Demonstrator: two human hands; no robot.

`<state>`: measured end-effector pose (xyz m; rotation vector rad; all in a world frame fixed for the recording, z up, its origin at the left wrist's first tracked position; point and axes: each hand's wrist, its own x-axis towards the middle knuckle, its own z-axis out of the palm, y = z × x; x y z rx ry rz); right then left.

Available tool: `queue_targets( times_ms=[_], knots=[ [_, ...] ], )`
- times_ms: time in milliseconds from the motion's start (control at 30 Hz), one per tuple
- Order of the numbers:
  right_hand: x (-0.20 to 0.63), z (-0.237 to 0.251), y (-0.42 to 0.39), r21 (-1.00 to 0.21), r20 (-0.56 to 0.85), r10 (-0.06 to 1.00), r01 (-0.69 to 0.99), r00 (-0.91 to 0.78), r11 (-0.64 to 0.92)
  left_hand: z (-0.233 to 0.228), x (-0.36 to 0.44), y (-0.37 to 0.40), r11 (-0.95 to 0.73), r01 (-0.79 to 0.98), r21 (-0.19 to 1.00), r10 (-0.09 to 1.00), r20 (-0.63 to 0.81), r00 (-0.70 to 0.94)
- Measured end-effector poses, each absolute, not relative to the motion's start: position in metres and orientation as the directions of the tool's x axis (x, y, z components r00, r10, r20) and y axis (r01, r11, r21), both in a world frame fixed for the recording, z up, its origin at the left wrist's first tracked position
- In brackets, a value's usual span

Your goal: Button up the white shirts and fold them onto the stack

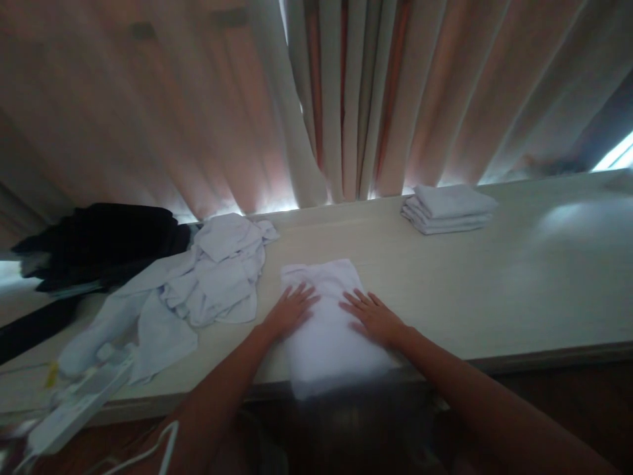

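A white cloth [331, 330], folded into a long rectangle, lies in front of me with its near end reaching over the table's front edge. My left hand [291, 310] rests flat on its left side, fingers spread. On the right side of the same cloth lies my right hand [372, 316], palm down with the fingers apart. Neither hand grips anything. What kind of garment or linen the cloth is cannot be made out, and its near end is blurred.
Crumpled white cloths [222, 270] lie to the left, beside a dark pile of fabric [109, 237]. A white power strip [84, 402] sits at the front left edge. Folded white cloths [450, 208] are stacked at the back right of the pale table [494, 284]. Curtains [356, 99] hang behind.
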<state>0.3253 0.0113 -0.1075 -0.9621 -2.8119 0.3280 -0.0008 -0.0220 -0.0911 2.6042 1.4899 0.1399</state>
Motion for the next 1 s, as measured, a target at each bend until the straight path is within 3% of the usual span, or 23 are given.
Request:
queue_targets(
  times_ms=[100, 167, 400, 633, 733, 800, 900, 1000],
  knots=[
    [0.325, -0.107, 0.010, -0.231, 0.063, 0.640, 0.613, -0.766, 0.756, -0.085, 0.007, -0.048, -0.490, 0.854, 0.173, 0.871, 0.046, 0.490],
    [0.327, -0.106, 0.008, -0.228, 0.063, 0.646, 0.619, -0.761, 0.751, -0.087, 0.011, -0.075, -0.574, 0.798, 0.186, 0.816, 0.039, 0.577],
    [0.334, -0.097, 0.001, -0.238, 0.054, 0.666, 0.638, -0.744, 0.733, -0.085, 0.004, -0.125, -0.608, 0.759, 0.231, 0.755, -0.129, 0.643],
    [0.384, -0.076, -0.036, -0.360, 0.065, 0.471, 0.419, -0.880, 0.833, -0.084, -0.052, -0.137, -0.520, 0.821, 0.234, 0.846, 0.009, 0.533],
    [0.390, -0.087, -0.050, -0.291, 0.018, 0.432, 0.409, -0.902, 0.865, -0.084, -0.051, -0.145, -0.534, 0.816, 0.221, 0.831, -0.044, 0.555],
    [0.386, -0.099, -0.055, -0.216, 0.008, 0.470, 0.458, -0.882, 0.862, -0.085, -0.043, -0.150, -0.567, 0.797, 0.205, 0.796, -0.109, 0.595],
    [0.378, -0.114, -0.062, -0.109, 0.073, 0.552, 0.544, -0.830, 0.832, -0.089, -0.030, -0.157, -0.556, 0.813, 0.173, 0.805, -0.131, 0.579],
    [0.376, -0.118, -0.077, -0.070, 0.160, 0.557, 0.554, -0.815, 0.830, -0.097, -0.023, -0.167, -0.524, 0.840, 0.140, 0.838, -0.092, 0.538]
  ],
)
